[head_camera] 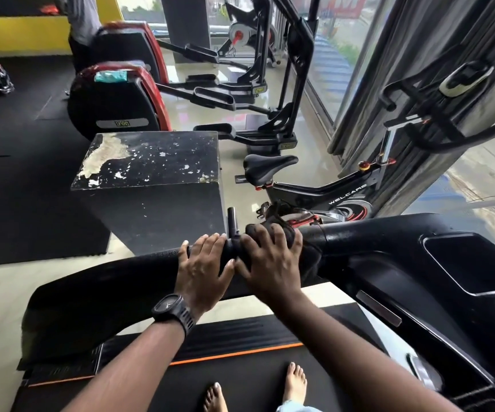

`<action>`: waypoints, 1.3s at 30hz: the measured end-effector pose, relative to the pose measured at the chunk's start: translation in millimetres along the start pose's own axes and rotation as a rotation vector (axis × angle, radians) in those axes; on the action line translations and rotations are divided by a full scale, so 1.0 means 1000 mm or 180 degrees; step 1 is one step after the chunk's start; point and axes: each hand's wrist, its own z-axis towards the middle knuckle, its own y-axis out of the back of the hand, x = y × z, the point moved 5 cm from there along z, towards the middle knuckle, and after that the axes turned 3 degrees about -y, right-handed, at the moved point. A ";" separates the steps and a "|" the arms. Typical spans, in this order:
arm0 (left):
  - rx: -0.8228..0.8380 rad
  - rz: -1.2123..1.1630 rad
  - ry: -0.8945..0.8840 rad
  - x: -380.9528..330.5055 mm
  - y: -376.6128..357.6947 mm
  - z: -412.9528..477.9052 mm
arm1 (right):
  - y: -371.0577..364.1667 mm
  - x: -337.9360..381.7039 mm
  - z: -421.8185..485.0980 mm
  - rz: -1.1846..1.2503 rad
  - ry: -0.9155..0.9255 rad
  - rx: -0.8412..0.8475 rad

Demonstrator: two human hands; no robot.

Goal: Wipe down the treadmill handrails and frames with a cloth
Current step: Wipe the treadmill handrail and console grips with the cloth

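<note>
My left hand [203, 270] grasps the handrail [106, 272]; at its three o'clock, my right hand [270, 263] clutches the dark cloth [310, 258] against it.

Dark cloth [311, 258] mostly hidden beneath right grip [270, 263], standing person [82, 22] cut off by top edge

WELCARE runs along the spin bike frame [314, 192], and small "iron" badges mark the elliptical trainers [112, 105]

Single head-worn wide-angle view; looks forward and down; close above treadmill handrail [106, 278]; edges bowed
</note>
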 end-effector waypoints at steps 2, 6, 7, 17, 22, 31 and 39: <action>-0.0005 0.0006 -0.0006 -0.001 0.000 0.001 | 0.003 -0.002 0.028 -0.0071 0.0286 0.0282; -0.0005 0.0041 -0.0009 -0.003 0.000 0.001 | 0.013 -0.042 0.065 0.0018 -0.0274 0.0834; -0.0011 0.0039 -0.0014 -0.004 0.000 0.001 | 0.015 -0.049 0.059 -0.0004 -0.0505 0.0722; -0.0004 -0.0001 0.0012 -0.007 -0.001 0.002 | 0.017 -0.030 0.048 -0.0012 0.0278 0.0673; 0.0025 -0.0004 -0.0039 -0.012 -0.001 0.003 | 0.022 -0.059 0.031 -0.0035 -0.0828 0.0302; 0.0107 0.0027 -0.0149 -0.019 -0.001 0.007 | 0.018 -0.045 0.061 -0.0037 -0.0086 0.0923; 0.0081 -0.0008 -0.0159 -0.026 -0.002 0.011 | 0.008 -0.032 -0.005 0.0012 -0.0301 -0.0176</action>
